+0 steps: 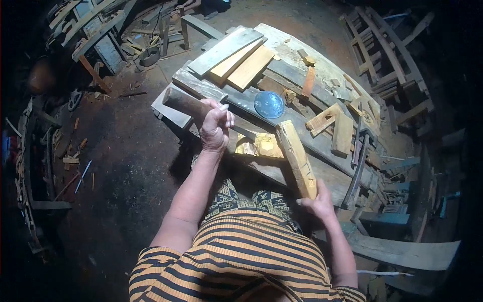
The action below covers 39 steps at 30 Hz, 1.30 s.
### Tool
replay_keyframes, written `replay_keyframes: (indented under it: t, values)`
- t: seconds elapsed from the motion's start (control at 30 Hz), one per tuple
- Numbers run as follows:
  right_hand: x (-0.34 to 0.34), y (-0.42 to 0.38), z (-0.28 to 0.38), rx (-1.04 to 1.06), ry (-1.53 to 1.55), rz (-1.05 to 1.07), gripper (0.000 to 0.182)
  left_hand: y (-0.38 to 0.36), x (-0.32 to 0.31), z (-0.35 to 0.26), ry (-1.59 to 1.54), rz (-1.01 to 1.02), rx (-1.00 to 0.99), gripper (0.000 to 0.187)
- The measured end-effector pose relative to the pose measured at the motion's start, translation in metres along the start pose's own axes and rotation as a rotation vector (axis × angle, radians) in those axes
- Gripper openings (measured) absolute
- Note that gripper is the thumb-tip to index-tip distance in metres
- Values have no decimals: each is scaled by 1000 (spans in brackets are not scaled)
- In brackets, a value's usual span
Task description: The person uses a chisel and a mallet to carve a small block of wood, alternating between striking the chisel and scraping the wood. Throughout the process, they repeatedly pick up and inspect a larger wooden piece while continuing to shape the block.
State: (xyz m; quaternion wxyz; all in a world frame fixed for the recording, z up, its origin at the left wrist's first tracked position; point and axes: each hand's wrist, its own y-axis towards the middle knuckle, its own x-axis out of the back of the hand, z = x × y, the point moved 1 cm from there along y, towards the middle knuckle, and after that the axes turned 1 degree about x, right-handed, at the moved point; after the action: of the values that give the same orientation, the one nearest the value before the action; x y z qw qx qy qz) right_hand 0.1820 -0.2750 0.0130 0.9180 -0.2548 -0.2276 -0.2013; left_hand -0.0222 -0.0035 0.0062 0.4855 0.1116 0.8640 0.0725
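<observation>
My left hand (215, 128) is closed around a chisel (187, 103) with a thick, dark wooden handle. Its metal blade slants down to the right, the tip right at a pale, partly cut wood block (267, 145) on the bench's near edge. In my right hand (319, 202) is the lower end of a thick yellowish wooden billet (298, 158), tilted up and away from me beside the block. Just beyond the block lies a round bluish disc (269, 104).
The plank bench (307, 123) bears stacked boards (241, 55), an L-shaped wood piece (322, 120), a short block (342, 134) and a long-handled tool (358, 168) at right. Wood frames (382, 50) stand at the far right. Scraps lie on the dark floor (131, 176) at left.
</observation>
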Motion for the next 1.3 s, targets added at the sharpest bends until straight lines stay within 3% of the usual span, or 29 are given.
replay_keyframes:
  t: [0.07, 0.13, 0.27, 0.37, 0.4, 0.47, 0.5, 0.53, 0.57, 0.6, 0.67, 0.7, 0.73, 0.77, 0.8, 0.83, 0.87, 0.9, 0.97, 1.0, 1.03, 1.07, 1.13, 1.17, 1.2, 1.23, 1.27, 1.3]
  values:
    - [15, 4, 12, 162, 86, -18, 63, 0, -1, -1, 18, -27, 23, 19]
    - [35, -6, 84, 304, -200, -77, 68, 0, 3, 3, 12, -20, 20, 20]
    - [51, -26, 211, 743, -45, -160, 73, -5, -10, 4, 157, -39, 60, 12]
    - [36, -33, 263, 951, 111, -95, 72, -11, -13, 3, 293, -14, 83, 12]
    - [38, -24, 271, 1161, -146, -94, 66, -11, -14, 4, 278, -11, 62, 13]
    - [34, -7, 277, 1065, -601, 103, 54, -8, 4, 23, 405, -4, 93, 12]
    - [24, -15, 297, 629, -901, 168, 44, -9, 1, 18, 463, 31, 49, 12]
    - [19, -8, 301, 607, -680, 224, 40, -10, -3, 14, 523, 73, 12, 13]
    - [27, -15, 316, 654, -775, 164, 42, -5, 10, 31, 308, 16, 194, 13]
    - [29, -29, 341, 690, -872, 111, 44, -4, 7, 29, 308, 21, 205, 13]
    - [33, -25, 345, 1017, -292, 184, 74, -4, -1, 24, 327, 38, 106, 15]
    - [25, -34, 347, 1082, -149, 102, 73, -3, 6, 31, 396, 68, 140, 17]
    - [17, -44, 350, 1147, -9, 17, 73, -4, 0, 25, 522, 142, -24, 18]
    - [16, -21, 343, 1463, 15, 258, 75, -5, -3, 22, 568, 132, -34, 19]
    - [10, -20, 339, 1603, -135, 31, 61, -4, -6, 21, 614, 123, -47, 19]
    - [11, -24, 336, 1234, -560, 70, 44, 1, -5, 29, 474, 102, -2, 20]
    - [12, -30, 332, 822, -937, 108, 31, -4, -4, 29, 559, 63, -109, 20]
    - [11, -28, 331, 815, -931, 102, 31, -5, -3, 29, 517, 81, -87, 20]
    - [13, -23, 331, 1018, -1030, -47, 33, 0, -5, 30, 417, 92, 17, 21]
    - [12, -40, 353, 786, -1026, 27, 45, 0, -7, 28, 359, 75, 100, 22]
    - [15, -42, 352, 918, -730, 80, 54, -8, -29, 6, 422, 81, 15, 22]
    - [18, -44, 352, 1038, -429, 127, 62, -3, -3, 31, 453, 137, 5, 23]
    - [29, -37, 347, 1490, -650, 41, 76, -7, -33, 5, 464, 119, -58, 20]
    - [17, -23, 328, 1605, -277, -9, 69, -10, -36, 3, 464, 122, -61, 20]
    - [19, -29, 320, 1288, -418, 82, 57, -11, -41, 0, 468, 124, -90, 18]
    - [15, -31, 314, 1233, -639, -12, 28, -13, -48, -3, 472, 127, -114, 16]
    - [17, -31, 307, 775, -882, 111, 39, -12, -52, -10, 637, 191, -185, 15]
    - [11, -27, 297, 1006, -983, -102, 43, -11, -50, -3, 581, 149, -131, 15]
